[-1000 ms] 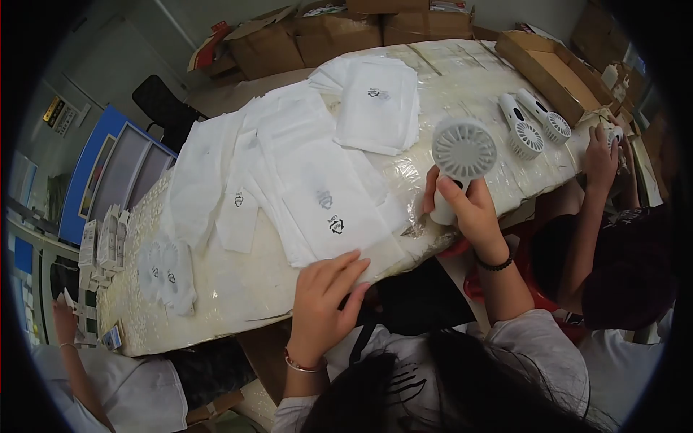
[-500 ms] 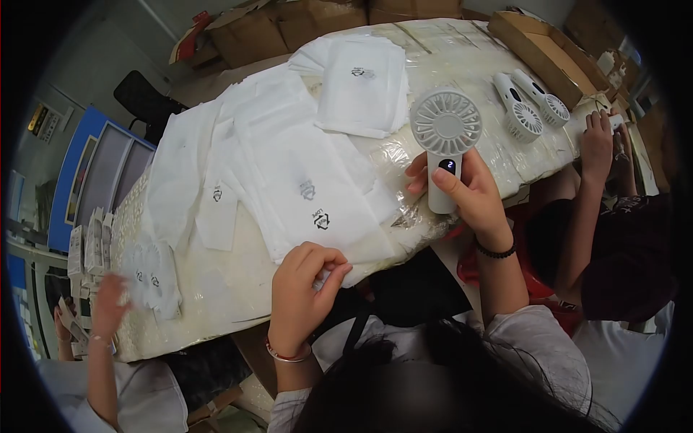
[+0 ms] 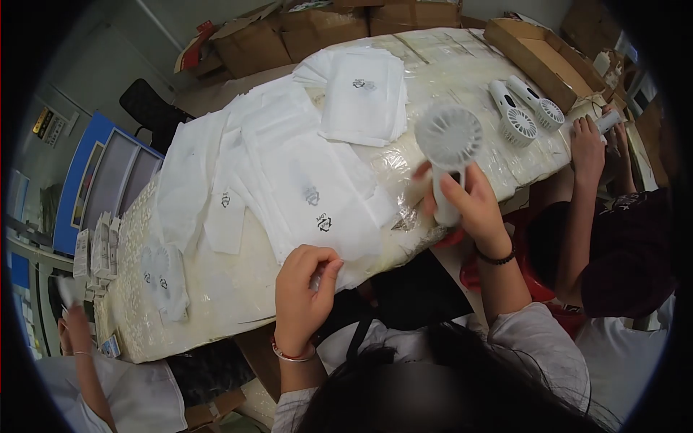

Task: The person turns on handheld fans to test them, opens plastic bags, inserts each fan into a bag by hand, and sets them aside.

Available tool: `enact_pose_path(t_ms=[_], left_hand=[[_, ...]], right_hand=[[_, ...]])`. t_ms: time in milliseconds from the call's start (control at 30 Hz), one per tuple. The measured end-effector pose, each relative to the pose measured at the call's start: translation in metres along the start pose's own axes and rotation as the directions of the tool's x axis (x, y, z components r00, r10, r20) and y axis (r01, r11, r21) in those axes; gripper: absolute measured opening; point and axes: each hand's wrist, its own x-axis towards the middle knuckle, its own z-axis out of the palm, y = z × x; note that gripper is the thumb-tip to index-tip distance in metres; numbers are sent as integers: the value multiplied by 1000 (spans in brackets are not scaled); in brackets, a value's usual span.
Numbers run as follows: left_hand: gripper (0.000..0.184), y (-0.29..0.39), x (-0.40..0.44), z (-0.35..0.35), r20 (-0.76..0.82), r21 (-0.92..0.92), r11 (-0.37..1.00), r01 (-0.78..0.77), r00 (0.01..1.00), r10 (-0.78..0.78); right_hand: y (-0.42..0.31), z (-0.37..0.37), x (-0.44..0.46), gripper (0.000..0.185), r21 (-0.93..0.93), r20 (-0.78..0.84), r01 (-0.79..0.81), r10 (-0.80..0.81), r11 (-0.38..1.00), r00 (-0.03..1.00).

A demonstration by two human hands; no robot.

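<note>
Tilted the white fan (image 3: 449, 135) since moments earlier — gripped it at two o'clock with the right hand (image 3: 476, 206); kept the left hand (image 3: 303, 289) curled at seven, perhaps touching the white sleeves (image 3: 310, 166).

Table (image 3: 216, 307): evenly bright, white glare on its plastic wrap
White bags (image 3: 310, 169): pale, low contrast, printed marks soft
Fan (image 3: 449, 135): head smeared by motion blur
Co-worker's hand (image 3: 78, 328), far left: also blurred
Hair (image 3: 361, 404): dark, detail mostly lost
Edges: fisheye curve bending the table, fading to black corners
Light source: out of view
</note>
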Motion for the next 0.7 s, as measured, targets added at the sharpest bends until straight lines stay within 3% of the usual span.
enact_pose_path(t_ms=[33, 67, 100, 167, 267, 400, 433, 467, 533, 567, 600, 700], left_hand=[[5, 0, -2, -1, -68, -63, 996, 61, 996, -65], [5, -1, -3, -2, -132, -129, 984, 120, 982, -137], [5, -1, -3, -1, -141, -127, 984, 121, 980, -139], [5, 0, -4, 3, -216, -199, 975, 96, 966, -140], [7, 11, -1, 11, -145, -199, 978, 58, 986, -88], [8, 8, -2, 12, -163, -205, 978, 32, 984, -66], [8, 8, -2, 11, -166, -203, 979, 32, 984, -67], [8, 8, -2, 10, -165, -191, 981, 31, 984, -63], [9, 9, -3, 9, -162, -181, 983, 34, 985, -63], [9, 13, -2, 10, -150, -168, 986, 14, 988, -39], [9, 15, -2, 12, -138, -155, 988, -8, 990, -14], [8, 18, 0, 15, -128, -194, 980, -46, 992, 22]], right_hand=[[-1, -6, -7, 45, -1, 4, 9, -9, 1000, 1000], [-3, -13, -17, 51, 229, 248, -176, 118, 957, 962], [-2, -16, -27, 57, 389, 500, -400, 175, 830, 848], [0, -8, -42, 76, 374, 733, -614, 184, 695, 654], [1, 12, -49, 84, 313, 858, -751, 165, 582, 486], [5, 11, -55, 75, 304, 835, -822, 281, 482, 473], [4, 6, -57, 62, 272, 831, -789, 279, 551, 481], [5, 3, -56, 62, 271, 834, -791, 277, 549, 478], [7, -2, -54, 47, 206, 845, -602, 170, 772, 507], [2, 1, -54, 37, 233, 810, -640, 218, 732, 545], [1, 4, -55, 37, 232, 810, -641, 219, 732, 544], [7, 20, -58, 32, 246, 628, -603, 349, 759, 696]])
